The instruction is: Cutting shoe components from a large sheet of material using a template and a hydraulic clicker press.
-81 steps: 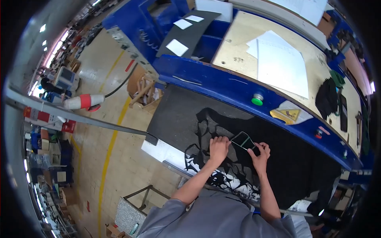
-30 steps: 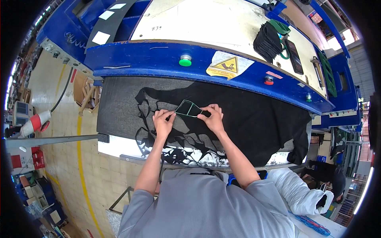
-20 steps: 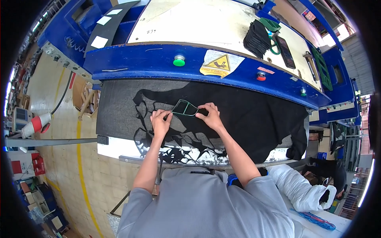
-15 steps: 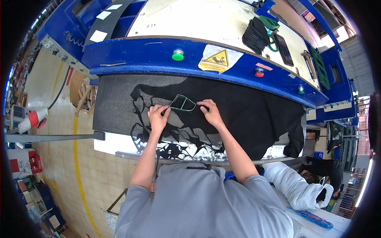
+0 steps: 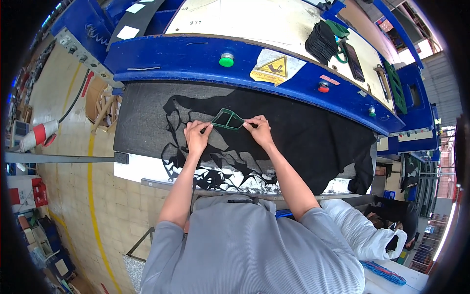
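Note:
A cutting die [image 5: 229, 120], a thin green-edged frame with a crossbar, is held over a black sheet of material [image 5: 313, 142]. At its left corner my left hand [image 5: 197, 138] pinches the frame between thumb and fingers. The opposite corner is gripped by my right hand [image 5: 260, 131] in the same way. The die looks tilted, with dark material visible through its openings. Cut-out remnants [image 5: 210, 179] of the sheet, a web of narrow black strips and holes, lie below and left of my left hand.
A blue press beam [image 5: 171, 61] with a green button [image 5: 226, 60] and a red button [image 5: 323, 87] spans beyond the work surface. On its pale top lie stacked black pieces [image 5: 320, 43], a phone [image 5: 353, 61] and a hammer [image 5: 382, 81]. A white roll [image 5: 357, 230] sits at right.
The die now looks raised and tilted, where it looked flatter on the sheet before. My right fingers have closed on its right corner. The whole view has shifted slightly.

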Demonstrator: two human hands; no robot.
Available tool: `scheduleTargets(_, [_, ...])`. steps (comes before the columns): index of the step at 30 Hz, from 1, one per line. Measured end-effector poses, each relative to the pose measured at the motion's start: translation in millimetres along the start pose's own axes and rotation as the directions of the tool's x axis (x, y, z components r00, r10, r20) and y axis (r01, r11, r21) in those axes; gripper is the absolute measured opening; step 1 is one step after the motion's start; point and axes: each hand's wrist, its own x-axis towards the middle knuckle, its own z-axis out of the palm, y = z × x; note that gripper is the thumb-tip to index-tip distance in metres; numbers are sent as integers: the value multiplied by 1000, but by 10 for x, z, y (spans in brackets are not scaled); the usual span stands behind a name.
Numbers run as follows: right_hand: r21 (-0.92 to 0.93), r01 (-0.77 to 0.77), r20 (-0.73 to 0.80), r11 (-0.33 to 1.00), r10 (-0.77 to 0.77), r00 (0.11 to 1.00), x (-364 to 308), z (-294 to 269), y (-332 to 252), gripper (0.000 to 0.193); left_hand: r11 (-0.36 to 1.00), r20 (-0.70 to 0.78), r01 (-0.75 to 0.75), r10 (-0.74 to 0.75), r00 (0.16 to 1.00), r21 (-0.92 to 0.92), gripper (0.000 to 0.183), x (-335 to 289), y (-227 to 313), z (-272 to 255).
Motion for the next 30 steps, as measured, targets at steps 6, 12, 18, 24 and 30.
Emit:
scheduleTargets(6, [0,14,3,1000,-14,1000,-33,-11,6,19,1000,4,-6,6,1000,7,13,-10,-13,3])
scheduleTargets(12, [-35,74,-10,997,-75,997,-71,-20,4,19,1000,10,-5,5,1000,3,14,-15,-4,-11])
scheduleTargets(18, [-48,78,-5,996,-79,997,-94,-38,-32,19,1000,16,-9,9,1000,12,14,-5,-13,-3])
scheduleTargets(24, [-66,99,-15,993,-100,995,-87,-38,-45,19,1000,11,-9,9,1000,10,14,11,-37,25])
scheduleTargets(30, [-131,124,-21,984,-128,992,-86,-13,-47,19,1000,27,-10,10,1000,17,12,-12,-28,-26])
